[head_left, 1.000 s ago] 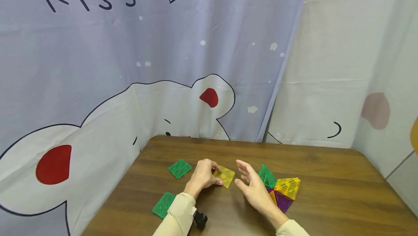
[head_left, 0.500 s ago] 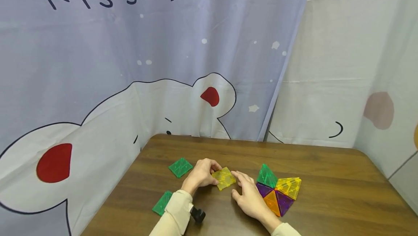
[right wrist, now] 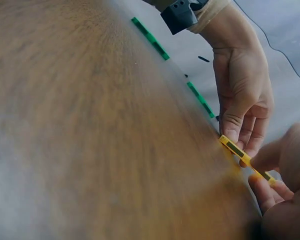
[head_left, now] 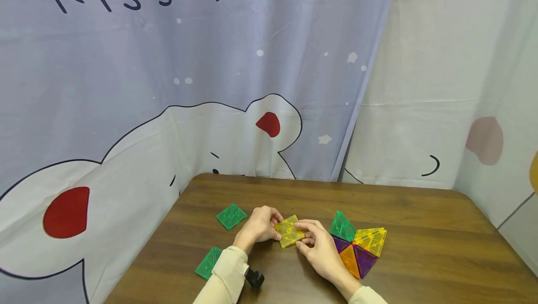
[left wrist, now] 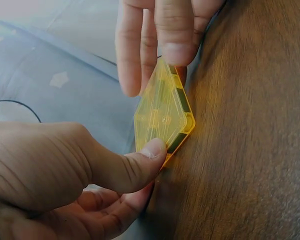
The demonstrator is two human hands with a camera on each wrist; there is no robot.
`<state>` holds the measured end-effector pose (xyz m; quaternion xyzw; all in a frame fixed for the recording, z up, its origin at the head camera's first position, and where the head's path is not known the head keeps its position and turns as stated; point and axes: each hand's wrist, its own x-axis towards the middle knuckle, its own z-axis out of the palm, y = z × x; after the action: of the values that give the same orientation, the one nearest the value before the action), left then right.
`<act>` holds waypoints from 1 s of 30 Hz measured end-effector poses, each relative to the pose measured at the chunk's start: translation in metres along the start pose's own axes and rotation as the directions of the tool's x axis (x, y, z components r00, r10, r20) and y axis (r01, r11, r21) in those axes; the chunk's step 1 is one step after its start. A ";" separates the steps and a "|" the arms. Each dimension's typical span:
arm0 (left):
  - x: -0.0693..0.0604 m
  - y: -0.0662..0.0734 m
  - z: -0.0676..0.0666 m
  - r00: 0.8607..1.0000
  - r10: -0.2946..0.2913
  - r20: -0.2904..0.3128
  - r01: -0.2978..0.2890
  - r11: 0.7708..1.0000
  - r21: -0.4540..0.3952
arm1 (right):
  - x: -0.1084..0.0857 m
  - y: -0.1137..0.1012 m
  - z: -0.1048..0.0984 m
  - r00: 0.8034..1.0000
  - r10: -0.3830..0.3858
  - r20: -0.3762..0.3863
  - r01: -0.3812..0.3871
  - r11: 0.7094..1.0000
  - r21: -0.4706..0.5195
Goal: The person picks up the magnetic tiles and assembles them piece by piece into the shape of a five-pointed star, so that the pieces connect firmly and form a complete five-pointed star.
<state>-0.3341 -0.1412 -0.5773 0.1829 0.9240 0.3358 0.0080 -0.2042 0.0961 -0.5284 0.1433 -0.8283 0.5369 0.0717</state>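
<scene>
A translucent yellow magnetic tile (head_left: 290, 232), diamond-shaped in the left wrist view, is held between both hands just above the wooden table (head_left: 403, 210). My left hand (head_left: 259, 224) pinches one corner, its thumb (left wrist: 152, 150) on the upper face and fingers below. At the opposite end, my right hand (head_left: 320, 250) pinches the tile, with fingers on either side of its edge in the right wrist view. Right of that hand lies a cluster of tiles: green (head_left: 343, 227), yellow (head_left: 371, 241), purple (head_left: 364, 260) and orange (head_left: 350, 261). Part of the cluster is hidden by the right hand.
Two places on the left side of the table hold green tiles: a far one (head_left: 231, 216) and a near one (head_left: 208, 263), the latter partly covered by the left sleeve (head_left: 224, 271). A printed curtain (head_left: 235, 61) hangs behind the table.
My right hand has moved left to the yellow tile and now grips its right end. The tile has turned slightly and been lifted a little. More of the purple and orange tiles shows.
</scene>
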 end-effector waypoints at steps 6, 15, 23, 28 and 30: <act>-0.011 0.020 -0.009 1.000 0.015 0.014 -0.015 1.000 -0.022 | -0.001 -0.001 -0.002 0.996 0.043 -0.083 -0.038 0.998 0.056; -0.053 0.090 -0.060 0.997 -0.030 0.075 0.038 0.993 -0.111 | -0.002 -0.005 -0.004 0.983 0.144 -0.115 -0.125 0.979 0.161; -0.054 0.083 -0.065 0.993 -0.011 0.121 0.030 0.986 -0.161 | -0.001 -0.009 -0.005 0.981 0.177 -0.080 -0.152 0.954 0.258; -0.055 0.084 -0.072 0.984 -0.008 0.179 0.073 0.931 -0.359 | 0.000 -0.012 -0.006 0.975 0.218 -0.036 -0.187 0.901 0.390; -0.055 0.086 -0.075 0.981 -0.007 0.192 0.091 0.896 -0.435 | 0.000 -0.013 -0.007 0.972 0.230 -0.042 -0.192 0.888 0.418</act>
<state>-0.2643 -0.1457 -0.4721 0.1834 0.8230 0.5179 0.1440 -0.2006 0.0977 -0.5137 0.0398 -0.7035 0.7093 0.0185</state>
